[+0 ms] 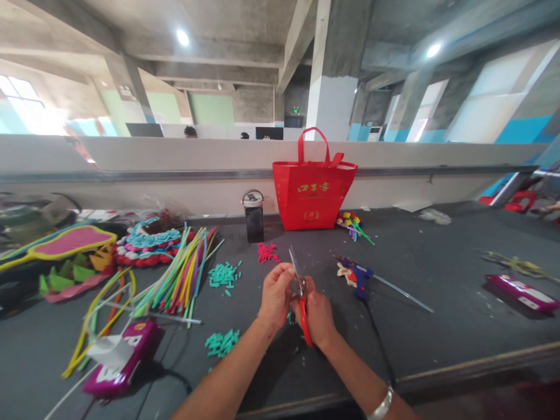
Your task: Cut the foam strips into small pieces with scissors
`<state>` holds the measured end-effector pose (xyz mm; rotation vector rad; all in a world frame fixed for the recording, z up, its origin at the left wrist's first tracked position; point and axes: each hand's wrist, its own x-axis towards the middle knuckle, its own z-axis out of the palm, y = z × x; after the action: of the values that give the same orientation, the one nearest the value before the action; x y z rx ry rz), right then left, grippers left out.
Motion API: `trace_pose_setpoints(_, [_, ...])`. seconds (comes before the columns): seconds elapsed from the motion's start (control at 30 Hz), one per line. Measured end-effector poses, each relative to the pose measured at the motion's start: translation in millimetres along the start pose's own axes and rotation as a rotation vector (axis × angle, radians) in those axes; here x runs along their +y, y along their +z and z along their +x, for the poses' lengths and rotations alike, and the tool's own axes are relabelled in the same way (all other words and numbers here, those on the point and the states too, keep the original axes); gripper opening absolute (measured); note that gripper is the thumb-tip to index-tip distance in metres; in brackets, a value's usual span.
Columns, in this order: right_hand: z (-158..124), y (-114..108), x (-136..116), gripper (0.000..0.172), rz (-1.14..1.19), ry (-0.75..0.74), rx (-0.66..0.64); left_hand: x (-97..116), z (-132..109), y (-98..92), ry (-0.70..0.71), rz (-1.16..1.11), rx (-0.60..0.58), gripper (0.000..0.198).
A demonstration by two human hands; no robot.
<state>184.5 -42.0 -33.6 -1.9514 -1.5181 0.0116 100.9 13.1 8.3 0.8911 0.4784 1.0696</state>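
My right hand point(321, 316) is wrapped round the red-handled scissors point(305, 322), their metal blades pointing up and away from me. Beside the blades, my left hand point(275, 298) is closed in a pinch; whatever its fingertips hold is too small to make out. Left of my hands lie two heaps of small teal cut pieces, the far heap point(224, 275) and the near heap point(222, 343). Beyond my hands is a heap of pinkish-red pieces point(268, 252). A few teal bits show beneath my hands, partly hidden.
A bundle of colourful fuzzy stems point(184, 274) lies left, near a purple power strip point(125, 361). A glue gun point(359, 279) with its stick and cord lies right. A red bag point(312, 195) and a dark bottle point(254, 220) stand at the back. Another purple strip point(522, 293) lies far right.
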Motion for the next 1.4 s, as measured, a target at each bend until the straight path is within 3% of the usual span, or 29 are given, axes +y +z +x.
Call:
trace_pose_setpoints(0.6, [3, 4, 11, 0.015, 0.203, 0.007, 0.135, -2, 5, -3.2, 0.113, -0.030, -0.053, 0.018])
trace_pose_setpoints(0.73, [3, 6, 13, 0.019, 0.184, -0.004, 0.154, 4, 10, -5.0, 0.166, -0.009, 0.017, 0.019])
trace_pose_setpoints(0.83, [3, 10, 17, 0.021, 0.212, -0.009, 0.202, 23, 17, -12.2, 0.192, 0.083, 0.119, 0.021])
trace_pose_setpoints(0.97, [3, 12, 21, 0.021, 0.237, -0.015, 0.264, 64, 32, -42.8, 0.134, 0.360, 0.187, 0.023])
trace_pose_setpoints(1.1, [3, 10, 19, 0.022, 0.228, -0.019, 0.254, 91, 46, -93.0, 0.154, 0.930, 0.347, 0.019])
trace_pose_setpoints(1.13, [3, 10, 19, 0.022, 0.225, -0.017, 0.247, 94, 48, -105.1, 0.107, 1.105, 0.380, 0.018])
trace_pose_setpoints(1.23, [3, 11, 20, 0.023, 0.215, -0.017, 0.233, 93, 53, -132.9, 0.046, 1.274, 0.430, 0.013])
trace_pose_setpoints(1.4, [5, 15, 22, 0.024, 0.211, -0.016, 0.249, 88, 55, -150.2, 0.020, 1.461, 0.425, 0.007])
